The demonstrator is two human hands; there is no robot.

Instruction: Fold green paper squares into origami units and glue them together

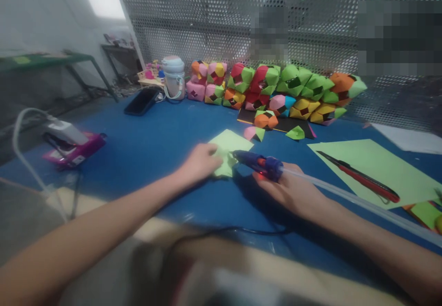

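Observation:
My left hand [199, 163] presses its closed fingers on a folded light green paper piece [226, 151] lying on the blue table [155, 140]. My right hand [293, 191] grips a blue glue gun [258, 163] whose nozzle points left at the paper's folded edge. A clear glue stick [345, 195] trails back from the gun over my right forearm. A black cord [235, 230] runs along the table's near edge below both hands.
A row of folded paper cubes in many colours [276, 89] lines the perforated metal wall. A green sheet [380, 170] with a red utility knife [362, 179] lies at the right. A white bottle [173, 78], a dark phone [142, 101] and a pink device [74, 147] sit to the left.

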